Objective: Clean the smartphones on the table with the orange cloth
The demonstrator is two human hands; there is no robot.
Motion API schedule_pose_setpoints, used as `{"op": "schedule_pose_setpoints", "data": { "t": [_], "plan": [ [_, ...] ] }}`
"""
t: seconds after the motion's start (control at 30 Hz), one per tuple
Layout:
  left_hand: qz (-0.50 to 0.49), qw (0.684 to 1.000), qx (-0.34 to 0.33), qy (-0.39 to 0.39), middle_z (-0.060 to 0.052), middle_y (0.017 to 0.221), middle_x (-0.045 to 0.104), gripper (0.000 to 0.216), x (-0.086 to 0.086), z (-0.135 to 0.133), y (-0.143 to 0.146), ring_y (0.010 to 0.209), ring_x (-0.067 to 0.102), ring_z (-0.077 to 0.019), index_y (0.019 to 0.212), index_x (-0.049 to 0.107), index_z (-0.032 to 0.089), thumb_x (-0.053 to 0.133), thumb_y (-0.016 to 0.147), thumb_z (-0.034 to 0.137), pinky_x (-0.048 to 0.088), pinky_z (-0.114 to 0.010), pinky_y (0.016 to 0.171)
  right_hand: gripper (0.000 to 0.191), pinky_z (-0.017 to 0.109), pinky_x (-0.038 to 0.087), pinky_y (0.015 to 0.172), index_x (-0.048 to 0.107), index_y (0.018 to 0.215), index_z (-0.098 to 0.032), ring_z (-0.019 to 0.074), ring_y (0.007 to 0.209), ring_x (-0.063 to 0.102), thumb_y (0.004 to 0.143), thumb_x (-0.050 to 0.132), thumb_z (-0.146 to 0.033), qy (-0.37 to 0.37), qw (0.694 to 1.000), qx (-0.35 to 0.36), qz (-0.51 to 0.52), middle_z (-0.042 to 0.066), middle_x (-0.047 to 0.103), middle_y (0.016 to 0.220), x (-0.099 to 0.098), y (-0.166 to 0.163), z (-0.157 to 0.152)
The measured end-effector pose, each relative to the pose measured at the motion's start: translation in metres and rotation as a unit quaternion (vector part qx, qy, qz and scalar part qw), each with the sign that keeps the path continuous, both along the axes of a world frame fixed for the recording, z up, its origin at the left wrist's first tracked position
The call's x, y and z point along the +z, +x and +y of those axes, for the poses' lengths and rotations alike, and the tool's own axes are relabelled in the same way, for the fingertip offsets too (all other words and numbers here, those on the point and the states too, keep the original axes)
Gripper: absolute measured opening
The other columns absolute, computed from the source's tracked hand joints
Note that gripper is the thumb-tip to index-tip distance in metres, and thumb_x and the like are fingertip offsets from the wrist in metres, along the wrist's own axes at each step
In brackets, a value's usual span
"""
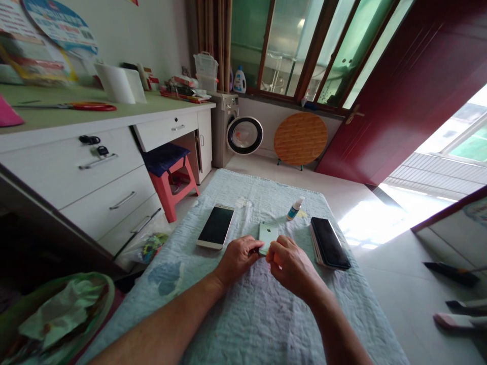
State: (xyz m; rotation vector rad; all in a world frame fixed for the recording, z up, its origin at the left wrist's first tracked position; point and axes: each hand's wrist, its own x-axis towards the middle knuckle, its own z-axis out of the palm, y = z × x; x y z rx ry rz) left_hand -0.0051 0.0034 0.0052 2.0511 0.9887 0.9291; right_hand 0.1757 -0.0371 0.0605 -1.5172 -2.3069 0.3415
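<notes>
A small silver phone [268,233] lies back up on the cloth-covered table, an apple logo on its back. My left hand [239,257] is closed on the phone's near left edge, thumb and fingers pressed together there. My right hand [291,261] is curled at its near right corner, fingers pinched. An orange patch shows among those fingers; I cannot make out what it is. To the left lies a larger phone [216,226], dark screen up. On the right, a black phone [332,242] rests on a stack of other flat items. A small spray bottle [295,209] stands beyond my right hand.
A pale blue quilted cloth [243,314] covers the table. Left of it are a white desk [167,126] with drawers, a pink stool [177,177] and a waste bin [108,304]. A washing machine [222,132] with its door open stands behind, near a folded round table [300,139].
</notes>
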Motion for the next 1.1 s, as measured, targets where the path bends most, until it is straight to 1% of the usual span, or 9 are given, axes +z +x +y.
{"op": "schedule_pose_setpoints", "data": {
  "t": [0.1,0.2,0.3,0.5,0.6,0.73,0.8,0.97,1.1],
  "plan": [
    [0.004,1.0,-0.007,-0.002,-0.002,0.087,0.065,0.025,0.0,-0.001,0.001,0.08,0.061,-0.0167,0.102,0.07,0.021,0.053,0.085,0.029,0.044,-0.024,0.073,0.017,0.026,0.039,0.071,0.056,0.078,-0.02,0.0152,0.078,0.048,0.075,0.054,-0.004,0.012,1.0,0.004,0.009,0.001,0.052,0.081,-0.004,-0.006,0.001],
    [0.023,1.0,-0.007,0.006,0.0,0.078,0.063,0.02,0.001,-0.002,0.002,0.075,0.059,-0.0154,0.089,0.071,0.02,0.053,0.086,0.03,0.042,-0.023,0.069,0.013,0.026,0.039,0.074,0.055,0.078,-0.02,0.0157,0.08,0.048,0.08,0.053,-0.008,0.031,0.999,0.012,0.02,0.002,0.052,0.082,-0.01,-0.014,0.002],
    [0.035,0.999,-0.002,0.014,0.0,0.073,0.061,0.021,0.002,-0.002,0.003,0.071,0.058,-0.0147,0.081,0.069,0.02,0.052,0.087,0.03,0.04,-0.023,0.066,0.013,0.026,0.04,0.075,0.054,0.079,-0.02,0.0158,0.081,0.048,0.079,0.053,-0.007,0.036,0.999,0.011,0.02,0.002,0.052,0.083,-0.012,-0.017,0.002],
    [0.019,1.0,-0.012,0.008,-0.003,0.091,0.069,0.027,0.0,-0.003,0.0,0.083,0.063,-0.0177,0.106,0.069,0.022,0.052,0.086,0.027,0.045,-0.025,0.075,0.019,0.025,0.038,0.072,0.057,0.076,-0.02,0.0143,0.078,0.049,0.073,0.053,-0.003,-0.017,1.0,-0.008,-0.001,0.001,0.053,0.08,0.0,-0.005,0.001],
    [0.016,1.0,-0.017,0.002,-0.003,0.097,0.07,0.03,-0.002,-0.002,0.0,0.088,0.065,-0.0187,0.11,0.069,0.023,0.053,0.084,0.024,0.047,-0.026,0.079,0.017,0.025,0.037,0.072,0.058,0.075,-0.02,0.0141,0.079,0.05,0.073,0.054,-0.004,-0.045,0.999,-0.01,-0.007,0.001,0.054,0.081,0.005,0.004,0.0],
    [0.025,1.0,0.007,-0.004,-0.003,0.1,0.071,0.035,-0.003,-0.001,0.001,0.09,0.065,-0.0186,0.109,0.07,0.024,0.052,0.081,0.016,0.048,-0.027,0.083,0.015,0.024,0.036,0.07,0.057,0.073,-0.02,0.0132,0.076,0.049,0.074,0.054,-0.006,-0.059,0.998,-0.019,-0.011,0.0,0.054,0.079,0.006,0.013,0.001],
    [0.026,1.0,0.009,-0.006,-0.003,0.101,0.071,0.035,-0.003,-0.001,0.0,0.091,0.066,-0.0186,0.109,0.07,0.024,0.051,0.08,0.016,0.048,-0.027,0.083,0.014,0.024,0.036,0.07,0.056,0.073,-0.02,0.0132,0.076,0.049,0.075,0.054,-0.007,-0.054,0.998,-0.02,-0.009,0.0,0.053,0.079,0.005,0.014,0.001],
    [0.025,1.0,-0.005,0.003,-0.003,0.099,0.071,0.029,-0.002,-0.002,0.0,0.09,0.065,-0.0191,0.107,0.069,0.022,0.051,0.084,0.023,0.048,-0.027,0.082,0.015,0.024,0.037,0.071,0.057,0.076,-0.02,0.014,0.078,0.048,0.075,0.054,-0.005,-0.029,1.0,-0.004,-0.002,0.001,0.053,0.081,-0.001,0.001,0.001],
    [0.043,0.999,-0.011,0.011,-0.002,0.084,0.069,0.024,0.0,-0.004,0.003,0.079,0.064,-0.0168,0.089,0.071,0.021,0.049,0.09,0.032,0.046,-0.023,0.072,0.014,0.026,0.039,0.074,0.056,0.079,-0.02,0.0149,0.08,0.049,0.079,0.052,-0.006,0.002,1.0,0.015,0.017,0.002,0.053,0.082,-0.007,-0.015,0.001]
  ]
}}
